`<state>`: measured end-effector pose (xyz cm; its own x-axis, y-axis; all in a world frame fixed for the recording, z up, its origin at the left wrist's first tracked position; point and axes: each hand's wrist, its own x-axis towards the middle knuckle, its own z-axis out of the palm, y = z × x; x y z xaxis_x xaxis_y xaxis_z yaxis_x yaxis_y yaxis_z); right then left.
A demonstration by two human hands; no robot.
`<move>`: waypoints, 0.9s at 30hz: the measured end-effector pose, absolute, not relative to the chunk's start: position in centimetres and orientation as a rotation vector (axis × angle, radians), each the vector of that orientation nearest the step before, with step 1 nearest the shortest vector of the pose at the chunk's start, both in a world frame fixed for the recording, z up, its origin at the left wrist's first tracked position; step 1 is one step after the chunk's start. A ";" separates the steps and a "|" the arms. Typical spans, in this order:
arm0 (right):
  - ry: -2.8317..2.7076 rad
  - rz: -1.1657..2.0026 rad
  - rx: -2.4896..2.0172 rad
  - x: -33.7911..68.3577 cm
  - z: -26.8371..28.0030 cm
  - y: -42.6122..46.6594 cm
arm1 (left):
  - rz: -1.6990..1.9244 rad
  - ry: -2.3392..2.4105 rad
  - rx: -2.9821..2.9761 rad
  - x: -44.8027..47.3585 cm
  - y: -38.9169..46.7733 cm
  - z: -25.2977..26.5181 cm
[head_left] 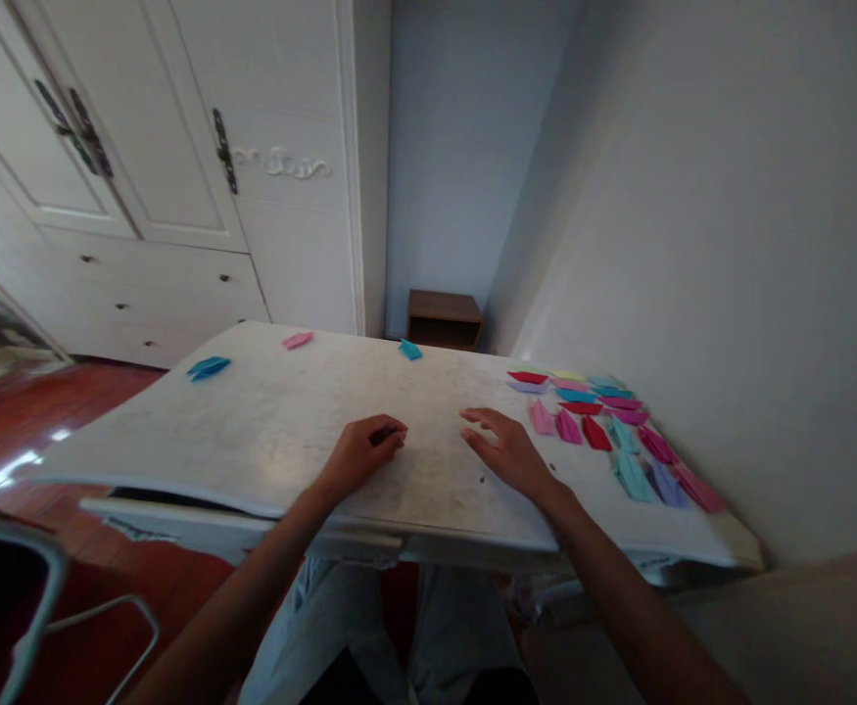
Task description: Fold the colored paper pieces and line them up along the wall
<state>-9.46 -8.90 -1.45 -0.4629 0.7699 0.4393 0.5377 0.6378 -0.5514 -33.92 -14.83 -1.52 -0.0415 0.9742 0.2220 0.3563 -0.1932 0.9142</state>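
Observation:
My left hand (366, 448) hovers over the middle of the white table (266, 431), its fingers loosely curled and the thumb close to the fingertips; I see nothing in it. Opposite it, my right hand (505, 450) has thumb and fingers apart and holds nothing. Nearest to the right hand are folded paper boats: a pink one (543, 417), a magenta one (568, 426) and a red one (595, 433). They belong to a group of several colours along the table's right side. At the far edge lies a blue folded paper piece (410, 350).
Farther left on the table lie a pink folded paper (298, 340) and a blue one (209, 368). A wall (751, 323) borders the right side. Behind stand a white wardrobe (296, 245) and a brown box-like cabinet (444, 305). A chair frame (53, 578) is at lower left.

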 end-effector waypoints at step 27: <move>-2.284 0.263 -1.206 -24.6 -1.5 2.5 | 1.420 1.409 1.419 -35.2 -13.8 -3.2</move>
<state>-24.59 2.45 -1.48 -0.4546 0.8106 0.3692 0.7053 0.5807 -0.4065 -35.18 -13.78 -3.17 -0.1786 0.9569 0.2288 0.2208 -0.1877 0.9571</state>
